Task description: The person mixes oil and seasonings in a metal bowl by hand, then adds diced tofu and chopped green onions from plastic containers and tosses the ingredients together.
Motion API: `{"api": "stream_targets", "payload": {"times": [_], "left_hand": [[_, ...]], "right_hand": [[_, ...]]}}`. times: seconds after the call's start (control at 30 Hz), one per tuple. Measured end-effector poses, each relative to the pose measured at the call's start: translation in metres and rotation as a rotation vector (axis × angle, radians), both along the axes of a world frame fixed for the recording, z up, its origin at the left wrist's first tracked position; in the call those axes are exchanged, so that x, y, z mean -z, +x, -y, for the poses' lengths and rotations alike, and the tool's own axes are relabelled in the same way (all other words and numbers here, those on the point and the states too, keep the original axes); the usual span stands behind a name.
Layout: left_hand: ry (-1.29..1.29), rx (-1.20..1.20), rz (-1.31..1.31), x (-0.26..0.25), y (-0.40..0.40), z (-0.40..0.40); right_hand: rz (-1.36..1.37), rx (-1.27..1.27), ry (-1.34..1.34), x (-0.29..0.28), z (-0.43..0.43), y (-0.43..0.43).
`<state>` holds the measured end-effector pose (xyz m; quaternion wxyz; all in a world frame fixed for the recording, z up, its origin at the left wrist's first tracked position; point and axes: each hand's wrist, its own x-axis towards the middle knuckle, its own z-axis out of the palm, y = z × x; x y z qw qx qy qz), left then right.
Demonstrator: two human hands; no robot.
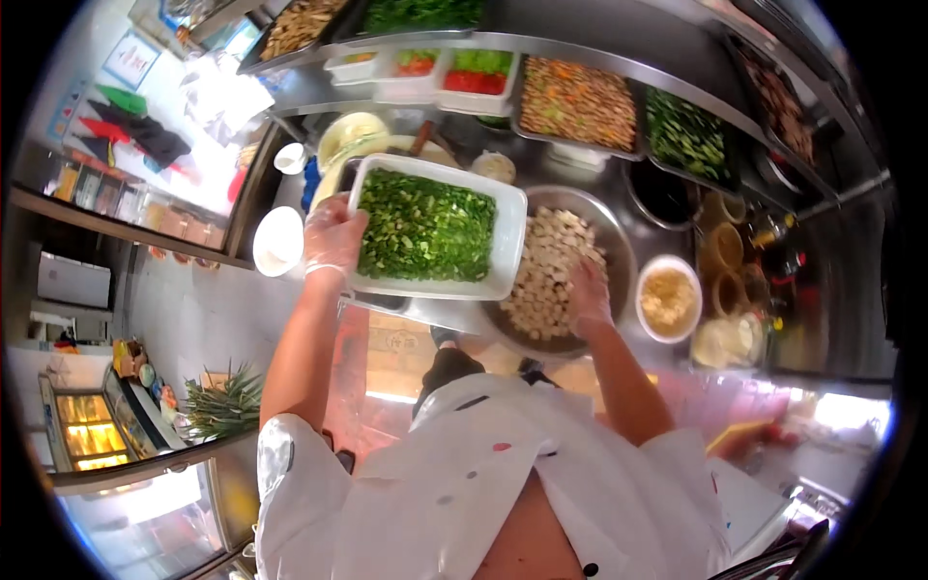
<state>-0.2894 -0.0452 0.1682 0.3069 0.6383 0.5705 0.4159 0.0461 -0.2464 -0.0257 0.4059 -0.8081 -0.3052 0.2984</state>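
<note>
My left hand (335, 233), in a clear plastic glove, grips the left end of a white plastic tub (512, 239). Chopped green vegetable (428, 228) fills most of that tub, which is tilted towards me and overlaps a large steel bowl. In the steel bowl (618, 254) lies a heap of pale diced cubes (547, 290), whose exact kind I cannot make out. Also gloved, my right hand (591, 297) reaches inside the bowl's right side with its fingers at the cubes. Whether it holds any is not visible.
Right of the bowl stands a white tub of minced yellowish food (668, 301), with sauce containers (725, 246) beyond. A steel shelf (500, 43) across the back carries trays of diced mixed filling (578, 101) and cut greens (685, 134). An empty white bowl (279, 241) sits at the left.
</note>
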Motion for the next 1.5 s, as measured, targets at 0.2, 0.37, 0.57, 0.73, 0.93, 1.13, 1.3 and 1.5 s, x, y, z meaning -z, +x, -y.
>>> {"api": "stream_targets", "payload": {"times": [0.2,0.37,0.57,0.73,0.93,1.13,1.3,1.5], "left_hand": [[0.265,0.145,-0.230,0.002,0.095,0.063],[0.383,0.111,-0.314,0.014,0.114,0.086],[0.414,0.062,-0.275,0.026,0.102,0.095],[0.338,-0.053,-0.161,0.034,0.086,0.096],[0.387,-0.033,-0.019,0.021,0.089,0.116],[0.387,-0.036,-0.051,0.052,0.073,0.103],[0.478,0.080,-0.150,0.083,0.065,0.077],[0.396,0.341,-0.218,0.154,0.012,0.022]], "right_hand": [[-0.347,0.225,0.205,0.004,0.022,0.027],[-0.689,0.237,0.373,-0.018,0.039,0.026],[-0.583,0.088,0.352,-0.018,0.040,0.026],[-0.538,0.062,0.312,-0.033,0.036,0.019],[-0.521,0.037,0.292,-0.063,0.031,0.026],[-0.637,0.252,0.380,-0.047,0.029,0.023],[-0.706,0.542,0.315,-0.052,0.047,0.022],[-0.724,0.647,0.403,-0.014,0.064,0.009]]}}
